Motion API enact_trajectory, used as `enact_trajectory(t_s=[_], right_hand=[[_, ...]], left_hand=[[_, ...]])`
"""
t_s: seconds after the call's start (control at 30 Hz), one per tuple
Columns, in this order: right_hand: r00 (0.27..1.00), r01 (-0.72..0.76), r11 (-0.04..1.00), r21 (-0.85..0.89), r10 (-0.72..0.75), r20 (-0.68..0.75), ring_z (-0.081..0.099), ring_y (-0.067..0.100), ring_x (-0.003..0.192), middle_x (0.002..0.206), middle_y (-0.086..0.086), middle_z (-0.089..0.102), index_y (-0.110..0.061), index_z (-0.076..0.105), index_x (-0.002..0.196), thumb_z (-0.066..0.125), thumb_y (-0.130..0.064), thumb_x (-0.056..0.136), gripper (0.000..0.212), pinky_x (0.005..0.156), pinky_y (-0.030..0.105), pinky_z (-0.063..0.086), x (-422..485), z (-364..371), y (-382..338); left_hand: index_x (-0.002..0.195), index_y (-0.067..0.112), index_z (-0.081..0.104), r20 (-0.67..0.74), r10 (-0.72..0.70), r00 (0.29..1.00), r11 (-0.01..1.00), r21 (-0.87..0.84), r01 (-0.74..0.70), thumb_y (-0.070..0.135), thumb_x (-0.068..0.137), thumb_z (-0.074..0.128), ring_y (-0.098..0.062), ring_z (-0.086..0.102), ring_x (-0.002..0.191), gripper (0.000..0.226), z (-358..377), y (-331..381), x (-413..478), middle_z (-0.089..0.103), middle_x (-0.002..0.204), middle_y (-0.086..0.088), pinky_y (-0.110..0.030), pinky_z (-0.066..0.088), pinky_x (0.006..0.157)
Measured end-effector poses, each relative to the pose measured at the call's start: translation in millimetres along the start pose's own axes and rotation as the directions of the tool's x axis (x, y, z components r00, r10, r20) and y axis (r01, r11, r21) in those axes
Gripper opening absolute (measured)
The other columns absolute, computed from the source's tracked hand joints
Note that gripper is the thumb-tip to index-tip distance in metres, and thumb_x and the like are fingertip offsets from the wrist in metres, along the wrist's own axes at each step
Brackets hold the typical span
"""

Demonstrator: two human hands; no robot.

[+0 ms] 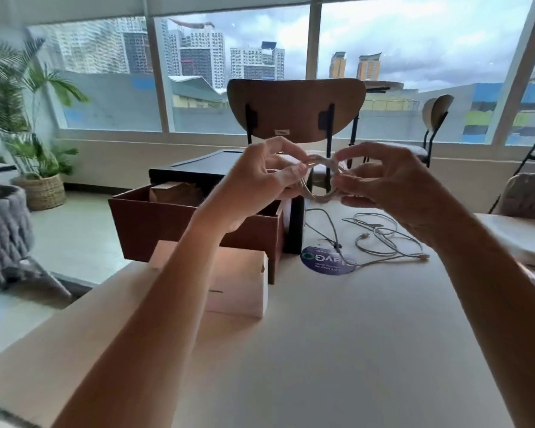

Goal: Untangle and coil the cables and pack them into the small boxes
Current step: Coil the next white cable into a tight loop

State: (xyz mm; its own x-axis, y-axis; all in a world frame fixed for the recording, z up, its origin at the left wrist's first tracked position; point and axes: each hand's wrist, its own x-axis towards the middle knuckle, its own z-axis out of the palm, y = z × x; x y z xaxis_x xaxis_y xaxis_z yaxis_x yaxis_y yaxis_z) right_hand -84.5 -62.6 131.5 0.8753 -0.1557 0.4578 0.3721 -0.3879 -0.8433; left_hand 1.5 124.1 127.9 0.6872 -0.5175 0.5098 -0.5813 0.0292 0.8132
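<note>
Both hands are raised above the table and hold a small white coiled cable between them. My left hand pinches the coil's left side. My right hand pinches its right side with fingers curled. On the table beyond lie loose tangled white cables. A small closed pale box stands under my left forearm. Behind it stands an open brown cardboard box with a paper-wrapped item inside.
A black box stands behind the brown one. A round purple sticker lies on the white table. A wooden chair faces me across the table, another chair stands at right, and potted plants stand at left.
</note>
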Motion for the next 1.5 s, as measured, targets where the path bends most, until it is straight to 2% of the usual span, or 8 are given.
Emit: enact_trajectory(t_s=[0.33, 0.47, 0.6, 0.77, 0.9, 1.13, 1.37, 1.5], right_hand=[[0.998, -0.047, 0.995, 0.084, 0.042, 0.056, 0.075, 0.021, 0.083, 0.081, 0.004, 0.075, -0.013, 0.065, 0.113, 0.069, -0.002, 0.087, 0.029, 0.071, 0.03, 0.059, -18.7, 65.1, 6.5], [0.984, -0.144, 0.972, 0.183, 0.122, 0.128, 0.074, 0.021, 0.089, 0.088, 0.006, 0.076, -0.015, 0.065, 0.116, 0.065, -0.002, 0.09, 0.029, 0.077, 0.031, 0.058, -38.3, 64.9, 12.1], [0.957, -0.21, 0.961, 0.181, 0.164, 0.238, 0.072, 0.027, 0.095, 0.096, 0.013, 0.073, -0.014, 0.066, 0.114, 0.066, -0.004, 0.089, 0.027, 0.083, 0.038, 0.058, -60.3, 63.9, 21.4], [0.904, -0.183, 0.982, 0.049, 0.148, 0.4, 0.069, 0.026, 0.096, 0.105, 0.022, 0.069, -0.006, 0.066, 0.107, 0.072, -0.009, 0.082, 0.026, 0.083, 0.038, 0.059, -80.8, 69.4, 30.8], [0.972, -0.133, 0.991, -0.003, 0.131, 0.197, 0.072, 0.024, 0.091, 0.099, 0.015, 0.071, -0.012, 0.07, 0.095, 0.072, -0.001, 0.086, 0.014, 0.076, 0.033, 0.059, -84.2, 82.0, 40.2], [0.997, -0.024, 0.994, 0.108, 0.033, -0.076, 0.074, 0.018, 0.081, 0.086, 0.005, 0.073, -0.012, 0.067, 0.092, 0.068, 0.001, 0.088, 0.014, 0.072, 0.03, 0.059, -81.1, 101.0, 37.3], [0.958, 0.224, 0.953, -0.204, -0.253, -0.131, 0.069, 0.008, 0.083, 0.085, -0.008, 0.071, -0.016, 0.067, 0.09, 0.072, -0.003, 0.084, 0.015, 0.075, 0.034, 0.058, -64.3, 149.5, 35.3], [0.936, 0.267, 0.921, -0.282, -0.318, -0.15, 0.068, 0.005, 0.085, 0.091, -0.007, 0.072, -0.018, 0.069, 0.092, 0.073, -0.004, 0.082, 0.017, 0.074, 0.033, 0.059, -52.9, 174.2, 42.8]], left_hand=[[0.127, 0.029, 0.055, 0.115, -0.055, 0.992, 0.967, 0.252, 0.024, 0.028, 0.085, 0.074, -0.007, 0.067, 0.107, 0.046, -66.3, -17.7, -64.5, 0.069, 0.117, 0.007, -0.024, 0.055, 0.093], [0.138, 0.044, 0.042, 0.193, -0.217, 0.957, 0.848, 0.523, 0.086, 0.031, 0.078, 0.083, -0.003, 0.043, 0.131, 0.074, -105.9, -39.3, -92.0, 0.049, 0.14, 0.013, -0.028, 0.037, 0.107], [0.137, 0.051, 0.04, 0.147, -0.348, 0.926, 0.737, 0.653, 0.174, 0.034, 0.071, 0.087, -0.012, 0.043, 0.128, 0.083, -134.2, -74.6, -114.6, 0.043, 0.138, 0.01, -0.038, 0.042, 0.108], [0.118, 0.036, 0.062, -0.063, -0.126, 0.99, 0.908, 0.394, 0.141, 0.02, 0.085, 0.077, -0.005, 0.057, 0.107, 0.04, -127.6, -103.7, -121.9, 0.061, 0.118, 0.007, -0.027, 0.048, 0.089], [0.112, 0.021, 0.067, -0.168, -0.05, 0.985, 0.974, 0.21, 0.086, 0.024, 0.092, 0.068, 0.005, 0.059, 0.086, 0.02, -114.6, -106.0, -122.3, 0.066, 0.103, 0.004, -0.012, 0.046, 0.071], [0.116, 0.015, 0.061, -0.334, -0.122, 0.934, 0.992, -0.048, 0.113, 0.038, 0.102, 0.05, -0.012, 0.062, 0.092, 0.029, -95.7, -114.0, -118.1, 0.063, 0.106, -0.009, -0.028, 0.051, 0.077], [0.088, -0.006, 0.05, -0.511, -0.135, 0.849, 0.985, -0.16, 0.06, 0.054, 0.094, 0.054, -0.024, 0.047, 0.071, 0.061, -80.1, -116.6, -109.5, 0.053, 0.079, -0.013, -0.04, 0.038, 0.064], [0.079, 0.003, 0.052, -0.53, -0.157, 0.833, 0.977, -0.204, 0.054, 0.062, 0.09, 0.056, -0.028, 0.05, 0.071, 0.06, -75.0, -116.4, -108.0, 0.056, 0.079, -0.027, -0.042, 0.042, 0.065]])
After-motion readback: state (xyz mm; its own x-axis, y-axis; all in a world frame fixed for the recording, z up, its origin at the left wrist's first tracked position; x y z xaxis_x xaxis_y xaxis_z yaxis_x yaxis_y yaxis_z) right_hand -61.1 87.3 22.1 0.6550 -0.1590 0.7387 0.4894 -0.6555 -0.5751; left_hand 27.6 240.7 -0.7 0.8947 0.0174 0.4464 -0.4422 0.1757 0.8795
